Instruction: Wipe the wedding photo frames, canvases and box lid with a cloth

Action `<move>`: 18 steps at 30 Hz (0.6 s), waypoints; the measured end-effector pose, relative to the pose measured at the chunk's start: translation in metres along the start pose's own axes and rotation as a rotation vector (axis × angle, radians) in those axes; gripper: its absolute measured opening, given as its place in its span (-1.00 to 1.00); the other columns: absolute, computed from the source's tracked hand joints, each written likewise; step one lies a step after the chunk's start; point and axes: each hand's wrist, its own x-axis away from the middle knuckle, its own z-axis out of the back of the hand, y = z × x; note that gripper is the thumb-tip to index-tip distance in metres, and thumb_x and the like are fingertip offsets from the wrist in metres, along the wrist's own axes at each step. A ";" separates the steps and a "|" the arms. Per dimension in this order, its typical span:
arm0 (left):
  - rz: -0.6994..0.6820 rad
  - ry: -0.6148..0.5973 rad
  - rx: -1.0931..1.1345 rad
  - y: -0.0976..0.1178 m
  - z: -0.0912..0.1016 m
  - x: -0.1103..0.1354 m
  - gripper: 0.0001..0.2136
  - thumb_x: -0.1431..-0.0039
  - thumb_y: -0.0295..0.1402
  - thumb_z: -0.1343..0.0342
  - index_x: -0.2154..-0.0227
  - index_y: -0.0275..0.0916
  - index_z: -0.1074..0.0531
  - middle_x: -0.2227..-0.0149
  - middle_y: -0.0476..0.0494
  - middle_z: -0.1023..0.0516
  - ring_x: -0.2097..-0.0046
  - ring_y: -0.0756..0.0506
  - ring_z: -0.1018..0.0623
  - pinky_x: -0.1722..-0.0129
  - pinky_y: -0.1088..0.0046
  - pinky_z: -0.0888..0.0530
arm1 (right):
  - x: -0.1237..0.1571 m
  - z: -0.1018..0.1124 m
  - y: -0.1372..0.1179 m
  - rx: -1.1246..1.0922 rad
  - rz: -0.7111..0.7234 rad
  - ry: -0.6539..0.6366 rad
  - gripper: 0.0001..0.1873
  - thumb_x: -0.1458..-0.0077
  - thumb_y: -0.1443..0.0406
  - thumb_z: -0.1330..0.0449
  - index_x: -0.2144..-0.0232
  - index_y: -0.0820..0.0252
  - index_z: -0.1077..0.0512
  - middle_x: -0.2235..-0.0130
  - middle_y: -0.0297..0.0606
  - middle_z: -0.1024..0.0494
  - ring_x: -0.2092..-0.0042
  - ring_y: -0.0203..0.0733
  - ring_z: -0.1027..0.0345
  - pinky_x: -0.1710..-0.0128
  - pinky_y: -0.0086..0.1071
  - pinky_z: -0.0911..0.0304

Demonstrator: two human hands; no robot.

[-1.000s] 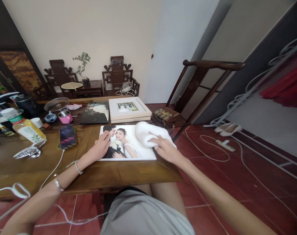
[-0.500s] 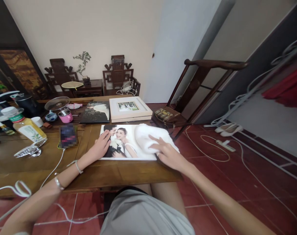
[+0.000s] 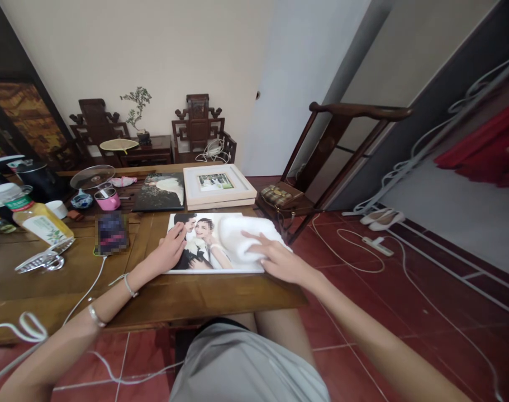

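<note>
A photo panel [image 3: 204, 263] with a picture of two people lies flat near the table's front edge. Over its right part spreads a fluffy white cloth [image 3: 237, 231], which hides that side of the picture. My right hand [image 3: 275, 258] presses on the cloth and holds it, two fingers stretched forward across it. On the panel's left edge rests my left hand [image 3: 170, 252], fingers extended and lying flat, with nothing in it.
Behind the panel are stacked white frames [image 3: 220, 196] and a dark photo panel [image 3: 153, 195]. To the left lie a pixelated phone-like object [image 3: 112, 233], a silver hair clip [image 3: 44, 259], a bottle [image 3: 36, 215] and a pink cup [image 3: 107, 199]. A wooden chair [image 3: 333, 134] holds a bag [image 3: 277, 195].
My right hand has moved slightly left with the cloth over the panel. My left hand stays on the panel's left edge. The whole view has shifted a little.
</note>
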 end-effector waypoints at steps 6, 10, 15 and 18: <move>0.009 -0.014 0.008 0.002 0.001 0.000 -0.51 -0.38 -0.25 0.28 -0.30 -0.28 -0.06 -0.38 -0.35 0.01 -0.39 -0.26 0.03 -0.21 0.02 -0.25 | -0.060 0.005 0.041 0.011 0.009 0.100 -0.48 0.09 0.48 0.02 0.10 0.18 -0.51 -0.04 -0.12 -0.53 -0.25 0.08 -0.17 -0.17 0.05 -0.12; 0.046 -0.018 0.002 0.008 0.003 0.001 -0.52 -0.37 -0.27 0.27 -0.28 -0.32 -0.09 -0.37 -0.37 0.01 -0.39 -0.26 0.02 -0.24 0.00 -0.19 | -0.064 0.001 0.041 0.019 -0.018 0.097 -0.48 0.11 0.48 0.02 0.10 0.21 -0.50 -0.09 -0.06 -0.48 -0.27 0.08 -0.13 -0.21 0.13 -0.01; 0.030 0.009 0.004 0.009 0.002 0.002 -0.53 -0.37 -0.29 0.27 -0.27 -0.34 -0.09 -0.37 -0.38 -0.01 -0.39 -0.23 -0.01 -0.29 0.04 -0.11 | -0.021 -0.011 0.008 0.014 -0.013 0.058 -0.46 0.15 0.52 0.00 0.11 0.19 -0.50 -0.26 -0.03 -0.26 -0.34 0.07 0.06 -0.25 0.23 0.18; 0.005 0.039 0.004 0.008 0.000 0.003 -0.54 -0.36 -0.29 0.26 -0.26 -0.31 -0.10 -0.36 -0.37 -0.04 -0.38 -0.22 -0.02 -0.29 0.06 -0.11 | 0.013 -0.013 -0.025 0.004 0.008 0.017 -0.41 0.19 0.56 0.03 0.13 0.13 -0.51 -0.27 -0.11 -0.25 -0.36 0.01 0.15 -0.28 0.23 0.25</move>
